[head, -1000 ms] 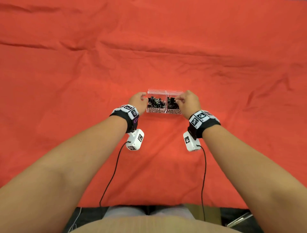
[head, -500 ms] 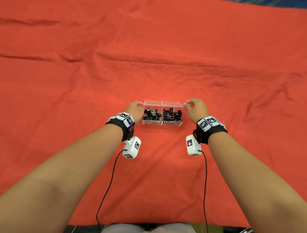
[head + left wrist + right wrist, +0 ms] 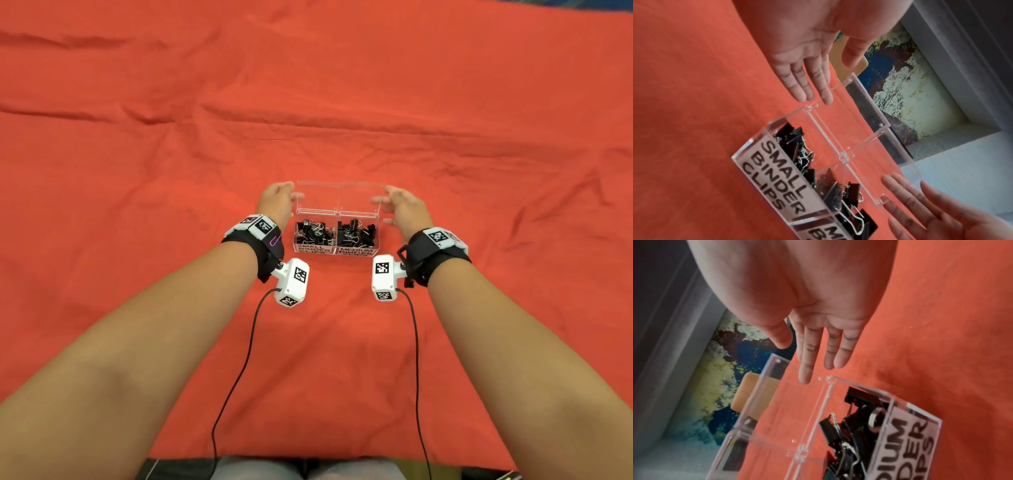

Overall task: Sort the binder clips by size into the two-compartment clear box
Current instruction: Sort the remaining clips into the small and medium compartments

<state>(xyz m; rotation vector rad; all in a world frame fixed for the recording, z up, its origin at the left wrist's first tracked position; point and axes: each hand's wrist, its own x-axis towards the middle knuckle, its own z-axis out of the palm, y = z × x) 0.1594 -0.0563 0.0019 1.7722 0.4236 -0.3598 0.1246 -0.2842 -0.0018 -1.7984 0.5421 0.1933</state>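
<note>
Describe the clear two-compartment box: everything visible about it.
The clear box looks like hard transparent plastic and sits upright on the red cloth. A divider splits it in two; front labels read SMALL BINDER CLIPS on its left half and MEDIUM BINDER CLIPS on its right. Both halves hold black binder clips with silver wire handles. Its hinged lid stands open, tipped back. The left hand and right hand flank the lid with straight fingers; actual contact is unclear.
</note>
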